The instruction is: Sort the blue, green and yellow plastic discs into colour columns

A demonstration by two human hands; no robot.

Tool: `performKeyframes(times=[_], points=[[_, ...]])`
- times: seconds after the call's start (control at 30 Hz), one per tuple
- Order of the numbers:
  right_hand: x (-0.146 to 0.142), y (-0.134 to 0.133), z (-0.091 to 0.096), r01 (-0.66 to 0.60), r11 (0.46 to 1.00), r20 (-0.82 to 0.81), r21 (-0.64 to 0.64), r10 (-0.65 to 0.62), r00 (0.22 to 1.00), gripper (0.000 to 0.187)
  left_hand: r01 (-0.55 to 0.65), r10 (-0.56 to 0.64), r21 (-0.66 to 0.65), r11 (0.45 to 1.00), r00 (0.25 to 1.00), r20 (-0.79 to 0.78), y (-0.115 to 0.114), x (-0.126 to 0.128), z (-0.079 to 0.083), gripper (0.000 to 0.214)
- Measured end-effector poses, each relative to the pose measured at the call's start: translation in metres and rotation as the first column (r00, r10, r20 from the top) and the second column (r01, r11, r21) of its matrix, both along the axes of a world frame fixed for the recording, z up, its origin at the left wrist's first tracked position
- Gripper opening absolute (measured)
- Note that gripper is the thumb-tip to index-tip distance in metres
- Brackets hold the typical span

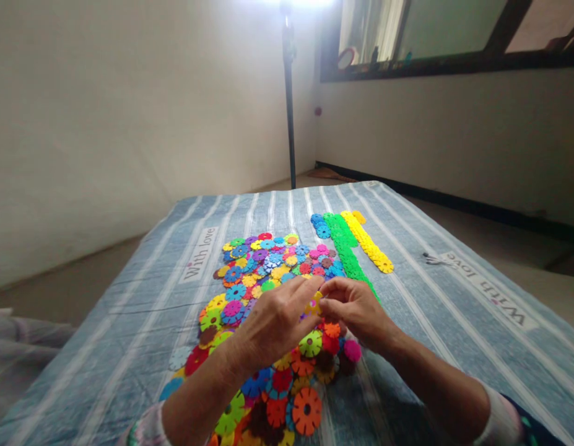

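Observation:
A heap of colourful plastic snowflake discs (263,266) lies spread over a blue striped cloth (421,291). My left hand (277,319) and my right hand (356,310) meet above the near part of the heap, fingers pinched together on a small yellow disc (314,304) between them. Behind them lie sorted rows of discs: a long green row (345,248), a yellow row (368,243) and a short blue row (320,226). More loose discs, among them an orange one (307,410), lie under my forearms.
The cloth, printed "With love", covers a raised flat surface with its edges at left and right. A dark lamp pole (290,99) stands behind it by white walls. A small pale object (434,259) lies on the cloth at right. A window ledge runs top right.

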State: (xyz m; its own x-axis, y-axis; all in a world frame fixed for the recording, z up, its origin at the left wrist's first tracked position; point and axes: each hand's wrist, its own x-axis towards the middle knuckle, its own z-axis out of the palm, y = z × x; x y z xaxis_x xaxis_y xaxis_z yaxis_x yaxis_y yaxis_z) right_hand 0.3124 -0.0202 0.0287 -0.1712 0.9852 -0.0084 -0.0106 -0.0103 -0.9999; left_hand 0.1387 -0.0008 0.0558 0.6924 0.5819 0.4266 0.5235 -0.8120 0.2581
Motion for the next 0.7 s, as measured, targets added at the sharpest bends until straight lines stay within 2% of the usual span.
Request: performKeyframes(times=[0.1,0.17,0.2,0.27,0.33,0.4,0.47,0.53,0.7], points=[[0.037,0.017,0.009,0.030,0.994,0.147,0.105,-0.046,0.988,0.020,0.002,-0.002,-0.018,1.000,1.000,0.016,0.004,-0.004,0.004,0.045],[0.074,0.031,0.011,0.156,0.955,0.305,0.252,-0.231,0.924,0.020,-0.039,0.039,-0.002,0.999,0.999,0.008,0.009,-0.009,0.007,0.036],[0.093,0.037,0.010,0.220,0.921,0.395,0.322,-0.342,0.853,0.021,-0.069,0.069,0.009,0.998,0.998,-0.005,0.013,-0.013,0.007,0.031],[0.129,0.049,0.005,0.244,0.886,0.618,0.394,-0.451,0.644,0.021,-0.124,0.125,0.022,0.992,0.991,-0.038,0.020,-0.020,0.007,0.027],[0.156,0.056,-0.003,0.214,0.887,0.756,0.410,-0.461,0.464,0.019,-0.165,0.165,0.014,0.986,0.984,-0.073,0.028,-0.027,0.008,0.025],[0.170,0.060,-0.012,0.169,0.909,0.835,0.381,-0.416,0.360,0.020,-0.211,0.210,-0.002,0.977,0.972,-0.102,0.036,-0.034,0.008,0.023],[0.175,0.062,-0.018,0.128,0.932,0.874,0.339,-0.363,0.322,0.023,-0.262,0.258,-0.018,0.965,0.959,-0.118,0.043,-0.042,0.010,0.023],[0.175,0.063,-0.022,0.103,0.945,0.889,0.310,-0.326,0.320,0.026,-0.312,0.305,-0.041,0.949,0.944,-0.122,0.049,-0.049,0.012,0.024],[0.169,0.065,-0.026,0.099,0.951,0.906,0.293,-0.309,0.289,0.028,-0.396,0.379,-0.119,0.911,0.915,-0.142,0.061,-0.063,0.014,0.030]])
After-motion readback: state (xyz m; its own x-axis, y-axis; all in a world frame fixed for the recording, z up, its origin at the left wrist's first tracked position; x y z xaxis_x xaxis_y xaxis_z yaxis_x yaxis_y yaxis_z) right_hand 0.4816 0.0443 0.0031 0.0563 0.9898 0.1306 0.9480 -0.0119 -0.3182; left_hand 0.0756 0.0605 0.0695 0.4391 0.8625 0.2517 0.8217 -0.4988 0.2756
